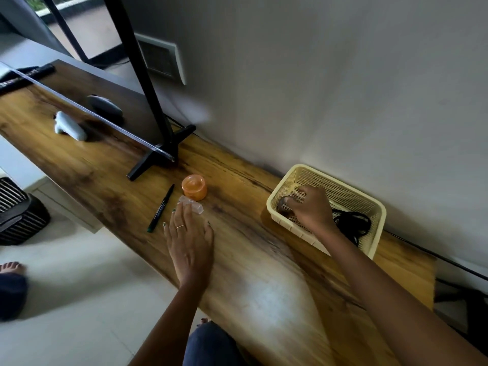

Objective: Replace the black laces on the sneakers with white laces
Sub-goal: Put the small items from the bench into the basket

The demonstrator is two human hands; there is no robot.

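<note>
A small dark object is pinched by the right hand point(307, 207) inside the cream perforated plastic basket point(369, 204), beside the coiled black laces point(352, 224), while the left hand point(190, 239) lies flat, fingers spread, apparently for support; no sneakers are seen

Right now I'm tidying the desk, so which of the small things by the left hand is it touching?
The clear plastic piece: the left hand's fingertips rest on it. The orange jar sits just beyond, and the black marker lies apart.
</note>
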